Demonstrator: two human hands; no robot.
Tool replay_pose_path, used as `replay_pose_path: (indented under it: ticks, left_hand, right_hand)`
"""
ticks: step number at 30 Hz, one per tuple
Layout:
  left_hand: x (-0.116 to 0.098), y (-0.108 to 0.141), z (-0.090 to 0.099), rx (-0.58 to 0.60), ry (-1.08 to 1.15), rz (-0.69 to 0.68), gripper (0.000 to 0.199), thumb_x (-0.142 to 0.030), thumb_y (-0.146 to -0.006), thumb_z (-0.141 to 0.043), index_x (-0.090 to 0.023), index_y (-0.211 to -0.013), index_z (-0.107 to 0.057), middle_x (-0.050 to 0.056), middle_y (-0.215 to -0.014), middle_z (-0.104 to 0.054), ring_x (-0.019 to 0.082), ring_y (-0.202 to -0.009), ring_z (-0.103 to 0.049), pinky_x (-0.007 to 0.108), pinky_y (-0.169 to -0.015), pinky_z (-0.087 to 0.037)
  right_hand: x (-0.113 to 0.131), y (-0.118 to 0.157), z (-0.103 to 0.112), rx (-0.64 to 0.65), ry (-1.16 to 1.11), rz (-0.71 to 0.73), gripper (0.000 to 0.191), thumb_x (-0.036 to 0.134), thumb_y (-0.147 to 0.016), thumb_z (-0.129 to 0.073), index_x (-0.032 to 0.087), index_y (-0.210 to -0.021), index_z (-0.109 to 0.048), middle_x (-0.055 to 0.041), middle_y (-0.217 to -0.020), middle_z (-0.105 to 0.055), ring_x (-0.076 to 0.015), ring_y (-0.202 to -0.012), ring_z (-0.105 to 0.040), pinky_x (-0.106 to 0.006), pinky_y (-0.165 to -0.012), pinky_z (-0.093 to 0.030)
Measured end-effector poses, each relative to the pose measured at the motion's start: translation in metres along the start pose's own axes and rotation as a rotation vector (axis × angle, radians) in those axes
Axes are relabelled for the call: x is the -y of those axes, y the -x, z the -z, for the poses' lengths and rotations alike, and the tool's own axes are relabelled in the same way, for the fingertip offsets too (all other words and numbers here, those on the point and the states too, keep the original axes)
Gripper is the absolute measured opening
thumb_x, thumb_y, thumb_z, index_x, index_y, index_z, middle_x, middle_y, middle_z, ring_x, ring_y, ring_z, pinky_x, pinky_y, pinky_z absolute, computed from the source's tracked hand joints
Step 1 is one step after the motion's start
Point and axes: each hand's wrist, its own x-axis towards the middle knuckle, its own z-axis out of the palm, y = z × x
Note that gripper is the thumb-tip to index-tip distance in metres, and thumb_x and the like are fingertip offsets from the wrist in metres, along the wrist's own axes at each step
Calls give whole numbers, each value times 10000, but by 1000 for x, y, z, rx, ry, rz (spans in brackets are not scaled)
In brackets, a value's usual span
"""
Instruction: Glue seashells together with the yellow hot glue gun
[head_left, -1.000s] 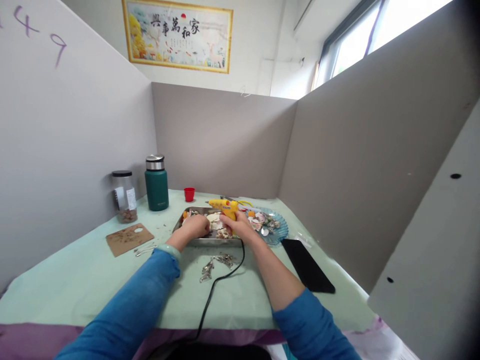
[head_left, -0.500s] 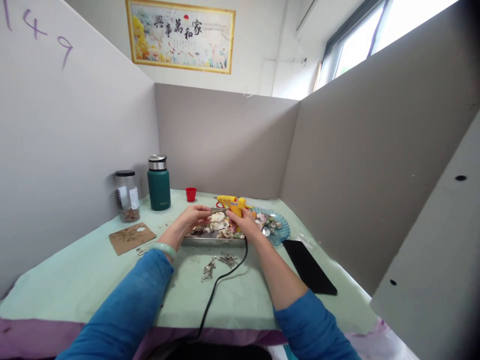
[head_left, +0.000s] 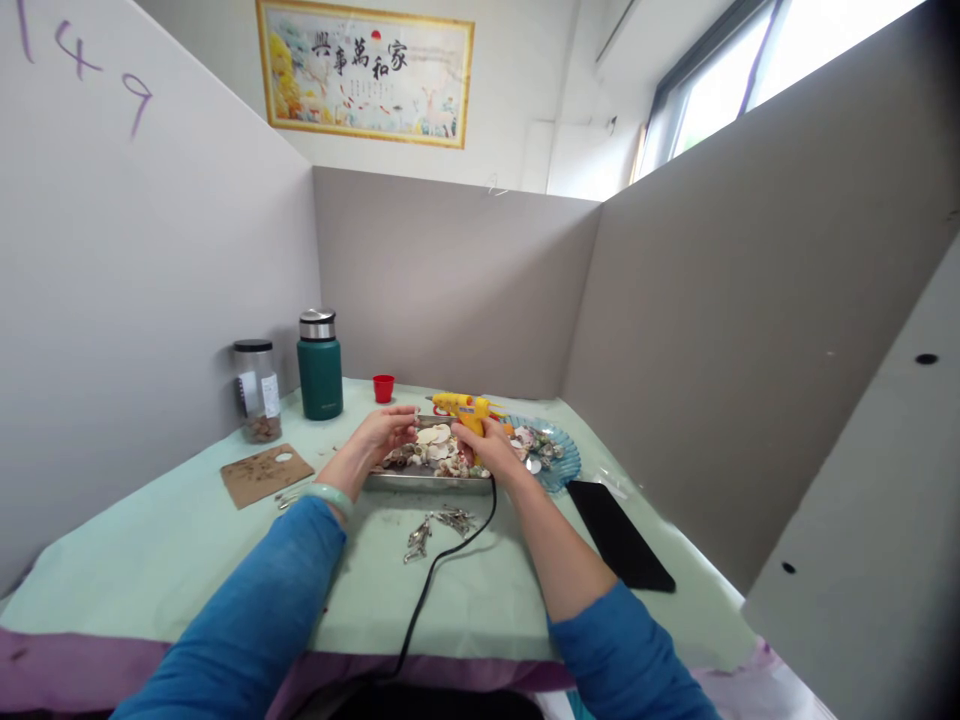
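Observation:
My right hand (head_left: pixel 486 446) is wrapped round the handle of a yellow glue gun (head_left: pixel 468 409), whose nozzle points left. A black cord (head_left: pixel 433 572) runs from it down over the table edge. To the left, my left hand (head_left: pixel 388 432) pinches something small and pale at its fingertips, too small to name. Both hands are above a metal tray (head_left: pixel 427 484) holding seashells (head_left: pixel 433 435) of several sizes. Small metal clips or pins (head_left: pixel 418 540) lie in loose piles on the green cloth in front of the tray.
A blue plate (head_left: pixel 571 462) of shells stands right of the tray, near a black flat object (head_left: pixel 621 536). At left are a cardboard piece (head_left: pixel 255 482), a clear jar (head_left: pixel 259 395) and a green flask (head_left: pixel 320 375). A red cup (head_left: pixel 383 389) stands behind. Grey partitions (head_left: pixel 457 290) enclose the table.
My left hand has shifted slightly left, away from the nozzle, and the pale thing at its fingertips shows more. The glue gun has tilted a little in my right hand.

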Motion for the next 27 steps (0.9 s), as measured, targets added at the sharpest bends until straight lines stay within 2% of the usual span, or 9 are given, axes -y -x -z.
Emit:
replay_pose_path:
  ticks: [3, 13, 20, 27]
  left_hand:
    - [0, -1, 1, 13, -3, 12, 229, -43, -667, -673, -99, -875, -593, 35, -670, -626, 86, -488, -573, 239, -537, -537]
    - [-1, 4, -2, 57, -17, 6, 126, -94, -658, -684, -89, -733, -583, 29, -652, -608, 67, -455, -526, 243, -513, -527]
    - [3, -2, 4, 51, 5, -16, 272, -85, -615, -722, -129, -839, -575, 17, -672, -628, 71, -462, -540, 243, -527, -521]
    - [4, -4, 6, 3, 3, -55, 260, -99, -641, -722, -117, -865, -591, 25, -681, -633, 59, -443, -520, 227, -509, -509]
  right_hand:
    - [-1, 0, 0, 4, 18, -1, 298, 467, -719, -634, 187, -779, -552, 35, -530, -505, -85, -391, -412, -215, -383, -339]
    - [-5, 0, 0, 55, 57, 5, 301, 472, -738, -621, 183, -749, -539, 28, -560, -520, -77, -389, -415, -220, -384, -332]
    - [-2, 2, -1, 86, 79, -20, 301, 462, -726, -634, 181, -756, -533, 34, -539, -508, -83, -399, -422, -214, -377, -337]
    - [6, 6, -3, 89, 143, -37, 276, 440, -728, -631, 187, -761, -526, 42, -509, -490, -90, -404, -423, -217, -394, -342]
